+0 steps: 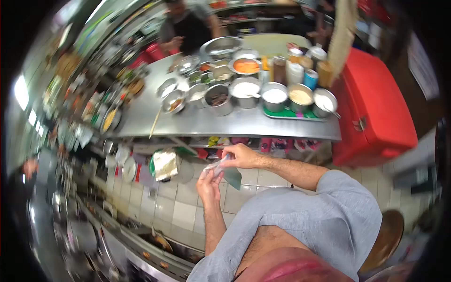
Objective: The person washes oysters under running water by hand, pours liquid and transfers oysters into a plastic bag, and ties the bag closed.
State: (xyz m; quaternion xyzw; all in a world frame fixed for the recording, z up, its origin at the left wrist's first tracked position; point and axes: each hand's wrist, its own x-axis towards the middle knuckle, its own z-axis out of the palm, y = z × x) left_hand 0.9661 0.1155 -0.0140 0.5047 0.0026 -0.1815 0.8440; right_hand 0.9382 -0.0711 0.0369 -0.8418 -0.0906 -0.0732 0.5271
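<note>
Plastic film (216,165) is pinched by fingers of left hand (210,186) and right hand (239,156).
Probably light, limp, slippery; best gripped by its edges.

The left hand (210,186) and right hand (239,156) pinch a piece of thin see-through plastic (217,165) between them, above the tiled floor (185,214) and in front of a metal bench (197,126). Three filled metal pots stand on a green tray (272,114) at the bench's edge, with bottles (295,74) behind them. A red box (376,108) stands at the bench's right end; across it is another person (190,33), blurred.
</note>
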